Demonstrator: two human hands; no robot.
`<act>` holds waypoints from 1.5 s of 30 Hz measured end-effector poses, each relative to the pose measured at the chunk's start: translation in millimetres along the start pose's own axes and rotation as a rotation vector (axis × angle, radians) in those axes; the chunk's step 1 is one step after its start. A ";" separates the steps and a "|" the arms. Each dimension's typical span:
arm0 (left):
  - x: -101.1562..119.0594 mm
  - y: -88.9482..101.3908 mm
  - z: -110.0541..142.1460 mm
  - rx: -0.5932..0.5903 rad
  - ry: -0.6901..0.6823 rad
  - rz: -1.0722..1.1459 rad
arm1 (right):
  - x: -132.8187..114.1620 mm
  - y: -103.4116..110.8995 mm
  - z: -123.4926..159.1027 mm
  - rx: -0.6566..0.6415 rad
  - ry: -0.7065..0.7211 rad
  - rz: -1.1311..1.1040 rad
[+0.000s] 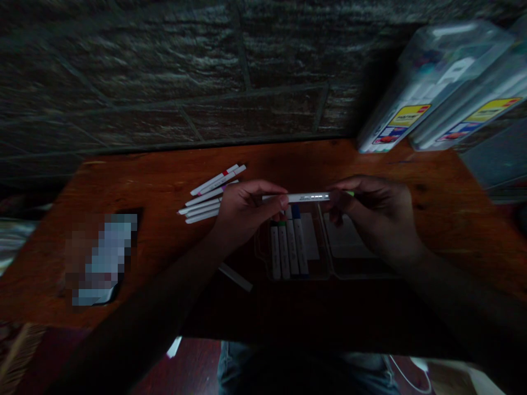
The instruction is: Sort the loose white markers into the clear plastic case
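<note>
Between my two hands a white marker (308, 197) with a green end is held level above an open clear plastic case (329, 269). My left hand (251, 211) pinches its left end, and my right hand (370, 214) grips the green end. Below, several white markers (285, 249) with green and blue bands lie side by side in the case's left half. A loose pile of white markers (206, 197), some with red or purple bands, rests beyond my left hand and is partly covered by it. One more white marker (235, 277) lies under my left forearm.
Two clear cases (405, 109) of markers with yellow labels stand at the back right against the brick wall (206, 71). A phone (105, 260), its screen blurred out, lies on the left of the wooden table (156, 247). A white cable (407, 378) hangs below the table.
</note>
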State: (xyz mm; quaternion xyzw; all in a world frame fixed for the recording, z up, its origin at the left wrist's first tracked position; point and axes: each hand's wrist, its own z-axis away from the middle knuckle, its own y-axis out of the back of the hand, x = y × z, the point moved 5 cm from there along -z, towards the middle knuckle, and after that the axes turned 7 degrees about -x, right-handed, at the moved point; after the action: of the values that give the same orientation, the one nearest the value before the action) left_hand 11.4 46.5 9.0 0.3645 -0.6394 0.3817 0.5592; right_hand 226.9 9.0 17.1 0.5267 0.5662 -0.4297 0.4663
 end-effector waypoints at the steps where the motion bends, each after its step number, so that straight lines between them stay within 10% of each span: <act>1: 0.1 -0.4 0.0 -0.003 0.000 -0.006 | -0.5 -1.0 0.4 -0.012 0.001 0.033; 13: -5.6 -6.5 5.9 -0.042 0.035 -0.093 | -11.6 -12.2 5.4 -0.100 0.092 0.368; 45: -9.2 -11.2 9.1 -0.170 0.125 -0.087 | 1.1 -16.1 8.1 -0.209 -0.057 0.312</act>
State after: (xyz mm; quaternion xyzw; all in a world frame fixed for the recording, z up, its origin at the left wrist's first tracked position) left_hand 18.4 33.7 0.1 0.3186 -0.6168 0.3237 0.6429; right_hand 211.5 0.1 14.3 0.5443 0.5059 -0.3058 0.5951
